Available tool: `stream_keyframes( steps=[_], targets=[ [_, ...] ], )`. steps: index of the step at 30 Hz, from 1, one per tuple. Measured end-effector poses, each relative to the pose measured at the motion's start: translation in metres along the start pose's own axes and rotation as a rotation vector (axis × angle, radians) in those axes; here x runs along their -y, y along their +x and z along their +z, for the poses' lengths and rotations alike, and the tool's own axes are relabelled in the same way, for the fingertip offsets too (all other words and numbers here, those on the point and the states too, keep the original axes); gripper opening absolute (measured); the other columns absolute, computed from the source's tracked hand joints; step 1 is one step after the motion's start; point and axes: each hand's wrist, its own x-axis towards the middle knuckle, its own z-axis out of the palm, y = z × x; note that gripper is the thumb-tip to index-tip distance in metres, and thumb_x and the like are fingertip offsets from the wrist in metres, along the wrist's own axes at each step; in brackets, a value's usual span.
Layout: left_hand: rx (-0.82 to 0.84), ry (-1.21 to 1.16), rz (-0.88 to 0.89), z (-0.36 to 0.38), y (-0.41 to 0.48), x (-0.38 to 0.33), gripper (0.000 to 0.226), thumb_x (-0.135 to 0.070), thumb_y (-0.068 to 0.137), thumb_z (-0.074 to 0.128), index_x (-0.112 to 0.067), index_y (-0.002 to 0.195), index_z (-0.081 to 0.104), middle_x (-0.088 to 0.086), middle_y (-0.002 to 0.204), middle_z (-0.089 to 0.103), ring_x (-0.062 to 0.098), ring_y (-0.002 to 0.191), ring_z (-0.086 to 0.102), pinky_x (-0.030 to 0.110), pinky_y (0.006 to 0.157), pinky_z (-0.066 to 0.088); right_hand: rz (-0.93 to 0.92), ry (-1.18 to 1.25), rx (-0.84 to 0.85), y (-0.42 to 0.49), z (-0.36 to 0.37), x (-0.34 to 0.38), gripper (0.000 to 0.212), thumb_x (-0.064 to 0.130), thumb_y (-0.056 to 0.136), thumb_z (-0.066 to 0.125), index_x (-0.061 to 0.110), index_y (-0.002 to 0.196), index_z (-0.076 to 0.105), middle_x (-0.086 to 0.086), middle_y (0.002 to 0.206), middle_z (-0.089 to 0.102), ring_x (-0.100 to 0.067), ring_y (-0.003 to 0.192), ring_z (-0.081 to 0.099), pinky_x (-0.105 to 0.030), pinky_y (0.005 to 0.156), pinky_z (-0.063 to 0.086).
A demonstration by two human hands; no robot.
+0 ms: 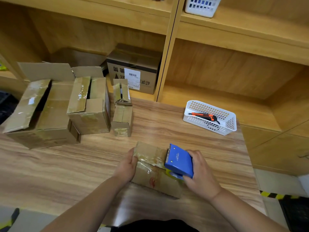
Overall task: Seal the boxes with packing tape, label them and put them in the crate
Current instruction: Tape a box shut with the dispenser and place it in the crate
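Note:
A small cardboard box (154,171) lies on the wooden table (66,173) in front of me, with clear tape across its top. My left hand (127,166) grips the box's left end, thumb on top. My right hand (201,174) holds a blue tape dispenser (179,160) against the box's right side, its serrated edge at the top of the box. Three more cardboard boxes with open flaps stand at the table's far left: a large one (41,118), a medium one (90,108) and a small narrow one (122,114).
A white perforated basket (230,124) at the table's far right holds an orange and black utility knife (204,116). A labelled cardboard box (133,71) sits in the shelf behind. Another white basket (200,7) stands on an upper shelf. Yellow-black floor tape (277,195) lies to the right.

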Motion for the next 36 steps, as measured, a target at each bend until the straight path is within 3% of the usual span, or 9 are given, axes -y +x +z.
stream_keyframes(
  steps=[5,7,10,13,19,24,27,32,36],
  targets=[
    [-0.215,0.347,0.089,-0.011,-0.008,-0.024,0.046,-0.011,0.087,0.055,-0.007,0.132,0.046,0.012,0.13,0.052,0.029,0.12,0.045,0.031,0.099,0.032,-0.067,-0.032,0.014,0.003,-0.002,-0.004,0.053,0.029,0.068,0.052,0.019,0.119,0.043,0.009,0.104,0.043,-0.008,0.095,0.045,-0.009,0.087,0.03],
    [-0.186,0.198,0.171,-0.011,-0.017,-0.044,0.04,-0.008,0.086,0.056,-0.012,0.126,0.056,0.004,0.125,0.059,0.017,0.115,0.051,0.022,0.097,0.035,-0.072,-0.022,0.015,0.003,-0.002,-0.004,0.052,0.03,0.069,0.051,0.017,0.119,0.044,0.008,0.104,0.044,-0.008,0.095,0.044,-0.013,0.087,0.032],
    [-0.025,-0.165,0.104,-0.006,-0.035,-0.072,0.023,-0.01,0.09,0.053,-0.026,0.097,0.069,-0.009,0.102,0.069,-0.004,0.09,0.06,0.006,0.08,0.041,-0.077,-0.034,0.03,0.002,-0.002,-0.005,0.053,0.031,0.071,0.051,0.016,0.122,0.042,0.008,0.107,0.044,-0.008,0.097,0.044,-0.014,0.088,0.032],
    [0.017,-0.348,0.024,0.002,-0.047,-0.085,0.032,-0.011,0.091,0.049,-0.035,0.079,0.067,-0.015,0.083,0.071,-0.003,0.078,0.064,0.015,0.077,0.048,-0.075,-0.038,0.037,0.002,-0.001,-0.005,0.055,0.03,0.071,0.051,0.019,0.124,0.039,0.008,0.108,0.044,-0.009,0.098,0.044,-0.014,0.088,0.032],
    [0.069,-0.543,-0.099,0.007,-0.054,-0.1,0.027,-0.011,0.093,0.043,-0.014,0.091,0.07,0.0,0.084,0.072,0.009,0.075,0.064,0.019,0.069,0.049,-0.073,-0.071,0.043,0.002,-0.003,-0.003,0.059,0.031,0.07,0.051,0.016,0.125,0.037,-0.002,0.11,0.052,-0.01,0.1,0.045,-0.014,0.089,0.031],
    [0.05,-0.67,-0.171,0.004,-0.048,-0.096,0.017,-0.018,0.087,0.059,-0.007,0.077,0.067,0.004,0.071,0.063,0.01,0.063,0.054,0.021,0.062,0.044,-0.07,-0.097,0.053,0.0,-0.002,-0.004,0.059,0.034,0.072,0.051,0.017,0.126,0.036,-0.001,0.111,0.052,-0.01,0.1,0.044,-0.015,0.089,0.031],
    [-0.007,-0.611,-0.208,0.007,-0.046,-0.09,0.016,-0.019,0.081,0.069,-0.008,0.07,0.065,0.004,0.061,0.058,0.01,0.052,0.047,0.021,0.055,0.041,-0.077,-0.149,0.061,0.0,0.0,-0.004,0.062,0.034,0.07,0.051,0.017,0.127,0.037,0.0,0.112,0.053,-0.01,0.102,0.044,-0.02,0.09,0.037],
    [-0.075,-0.611,-0.245,0.005,-0.04,-0.082,0.008,-0.001,0.081,0.064,0.0,0.073,0.067,0.004,0.049,0.057,0.009,0.041,0.043,0.02,0.045,0.038,-0.11,-0.243,0.123,0.001,-0.002,-0.002,0.072,0.04,0.072,0.055,0.016,0.135,0.031,0.001,0.113,0.051,-0.01,0.103,0.042,-0.024,0.089,0.041],
    [-0.067,-0.614,-0.231,-0.002,-0.033,-0.075,0.008,-0.002,0.081,0.068,0.002,0.075,0.065,0.003,0.047,0.056,0.008,0.039,0.045,0.019,0.045,0.041,-0.125,-0.301,0.233,0.012,-0.014,0.009,0.078,0.054,0.084,0.057,0.019,0.146,0.025,0.003,0.123,0.045,-0.011,0.11,0.043,-0.017,0.084,0.029]
  ],
)
